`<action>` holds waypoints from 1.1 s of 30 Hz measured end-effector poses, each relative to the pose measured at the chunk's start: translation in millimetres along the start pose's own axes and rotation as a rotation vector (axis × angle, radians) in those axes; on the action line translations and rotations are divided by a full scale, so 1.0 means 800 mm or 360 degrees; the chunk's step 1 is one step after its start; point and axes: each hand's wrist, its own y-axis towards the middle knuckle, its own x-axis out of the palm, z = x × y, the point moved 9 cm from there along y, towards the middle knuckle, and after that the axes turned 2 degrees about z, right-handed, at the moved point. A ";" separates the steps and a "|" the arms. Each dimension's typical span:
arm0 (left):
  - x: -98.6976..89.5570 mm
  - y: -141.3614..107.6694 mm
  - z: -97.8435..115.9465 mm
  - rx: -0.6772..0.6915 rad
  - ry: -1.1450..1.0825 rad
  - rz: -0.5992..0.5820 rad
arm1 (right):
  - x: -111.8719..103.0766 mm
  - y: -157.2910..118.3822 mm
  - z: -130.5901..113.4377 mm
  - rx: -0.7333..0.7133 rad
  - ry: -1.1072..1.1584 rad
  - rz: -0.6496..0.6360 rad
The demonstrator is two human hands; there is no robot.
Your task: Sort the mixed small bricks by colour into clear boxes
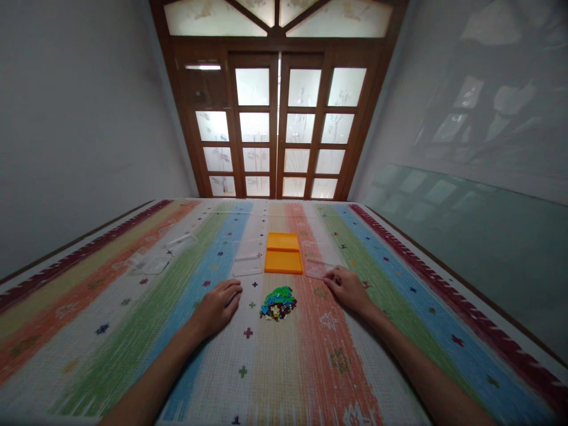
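A small heap of tiny building bricks (278, 303), green, blue, black and cream, lies on the striped cloth between my hands. My left hand (219, 305) rests on the cloth left of the heap, fingers loosely bent and the thumb a little apart, with nothing seen in it. To the right, my right hand (348, 288) has its fingers bent together at the near corner of a clear plastic box (317, 267); what the fingertips hold, if anything, is too small to make out. Beyond the heap sits an orange two-part tray (283, 261), opened flat.
Another clear plastic box (247, 265) stands just left of the orange tray. Farther left lie more clear plastic pieces (153, 262). The striped tablecloth (270, 378) covers the table, which reaches toward a wooden glazed door (278, 124). Walls flank both sides.
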 end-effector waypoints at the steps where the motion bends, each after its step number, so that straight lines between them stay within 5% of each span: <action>1: -0.001 0.001 -0.001 -0.0024 0.0002 0.0020 | 0.000 0.000 0.000 0.0000 0.0002 -0.0003; 7: -0.007 0.004 -0.015 -0.0177 0.0116 0.0166 | 0.002 0.001 -0.001 -0.0029 -0.0013 0.0020; 17: -0.006 0.004 -0.029 -0.0314 0.0193 0.0153 | 0.002 -0.002 -0.005 -0.0089 -0.0036 0.0062; 33: 0.012 0.002 -0.034 -0.0332 0.0140 -0.0046 | 0.003 -0.002 -0.006 -0.0091 -0.0066 0.0053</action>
